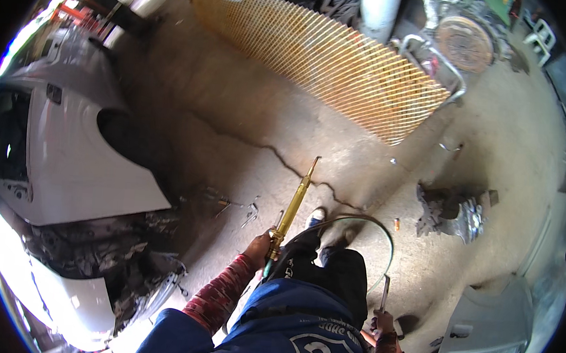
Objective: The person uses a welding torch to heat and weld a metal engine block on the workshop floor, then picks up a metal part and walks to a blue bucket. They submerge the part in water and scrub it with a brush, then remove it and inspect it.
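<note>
Closest to my camera was the blue shirt (pixel 266 329), with the left hand (pixel 259 247) out to one side, its grip wrapped round the rear of a long brass tool (pixel 294 207). That tool slanted up and away over the floor (pixel 487 256), its tapered tip ahead of the left shoe (pixel 317 216). On the other side, low down, I had the right hand (pixel 384 322), its grip seemingly closed on the lower end of a flat metal bar (pixel 385 290). A hose (pixel 392 240) looped past the dark trousers (pixel 348 273); I could not trace both its ends.

I judged the step in hand to be simply holding both tools, the brass one levelled forward. The next move, to my mind, called for a firm left grip and a hose clear of the feet.

Further out, loose hand tools (pixel 248 217) lay near the white car body (pixel 99 170) on my left, and a torn metal part (pixel 454 211) sat to my right. Beyond stretched a yellow grating (pixel 324 55), with a rusty disc (pixel 464 43) behind its right end.
</note>
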The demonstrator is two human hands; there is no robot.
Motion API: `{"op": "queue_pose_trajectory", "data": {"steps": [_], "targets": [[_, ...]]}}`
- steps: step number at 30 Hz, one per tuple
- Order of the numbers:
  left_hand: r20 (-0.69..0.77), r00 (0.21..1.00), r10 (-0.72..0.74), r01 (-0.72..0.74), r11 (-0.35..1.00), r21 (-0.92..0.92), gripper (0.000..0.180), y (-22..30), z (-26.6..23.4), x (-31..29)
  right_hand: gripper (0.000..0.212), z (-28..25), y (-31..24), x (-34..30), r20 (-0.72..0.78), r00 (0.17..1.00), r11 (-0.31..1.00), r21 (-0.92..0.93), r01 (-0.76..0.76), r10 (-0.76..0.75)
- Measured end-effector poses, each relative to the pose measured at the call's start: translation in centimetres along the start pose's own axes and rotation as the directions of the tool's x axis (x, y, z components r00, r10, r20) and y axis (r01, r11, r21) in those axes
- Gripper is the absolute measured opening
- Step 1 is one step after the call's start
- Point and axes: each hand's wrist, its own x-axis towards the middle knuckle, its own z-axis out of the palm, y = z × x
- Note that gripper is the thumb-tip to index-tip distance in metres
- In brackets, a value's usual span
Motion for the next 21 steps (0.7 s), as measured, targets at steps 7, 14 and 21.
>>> {"op": "queue_pose_trajectory", "data": {"steps": [7,14,21], "targets": [[-0.03,0.998,0.056,-0.064,0.919,-0.389,0.045,-4.5,1.1,-2.9,0.018,5.0,-11.4,2.7,0.165,0.976,0.887,-0.417,0.199,-0.142],[-0.185,0.968,0.172,-0.222,0.928,-0.299,0.054,-5.9,0.9,-7.2,0.018,12.4,-19.0,1.6,0.361,0.907,0.741,-0.544,0.393,-0.216],[-0.256,0.924,0.284,-0.271,0.959,0.084,0.058,-5.1,-4.0,-7.9,0.024,22.1,-20.3,-1.9,0.44,0.879,0.597,-0.659,0.457,-0.187]]}}
